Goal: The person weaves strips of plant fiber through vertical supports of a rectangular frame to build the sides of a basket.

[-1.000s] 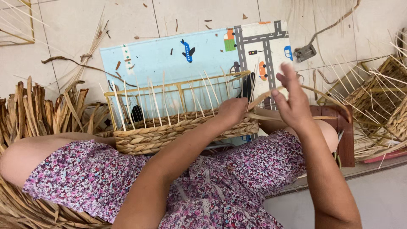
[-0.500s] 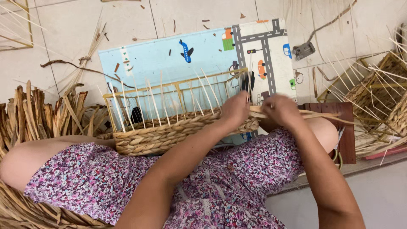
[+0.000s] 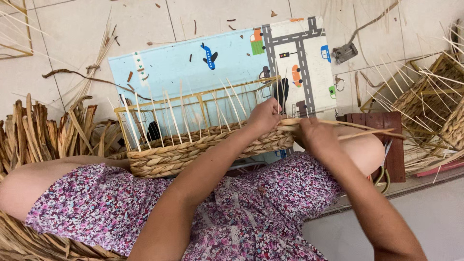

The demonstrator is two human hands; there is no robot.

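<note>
At the centre of our view, resting on our lap in a purple floral dress [image 3: 145, 212], sits the half-woven rectangular basket of braided straw with upright pale stakes [image 3: 193, 145]. A second ago our right hand [image 3: 316, 137] was lifted high at about one o'clock from the basket corner, drawing the flat tan weaving strand [image 3: 367, 131] clear; now it has come down level with the rim and closed around that strand, which runs off toward three o'clock. Our left hand [image 3: 265, 116] has stayed at the same corner, fingers curled and pinching the weave against the stakes. We judge the strand has been pulled through and is being bedded into the top row.

Beyond the basket, at twelve o'clock, a light blue play mat printed with roads and small vehicles [image 3: 193, 67] lies on the pale tiled floor [image 3: 72, 34], which is scattered with straw scraps. Bundles of dried brown leaves [image 3: 43, 135] lie at nine o'clock; more unfinished woven baskets [image 3: 435, 96] at three, beside a dark wooden block [image 3: 382, 125].
</note>
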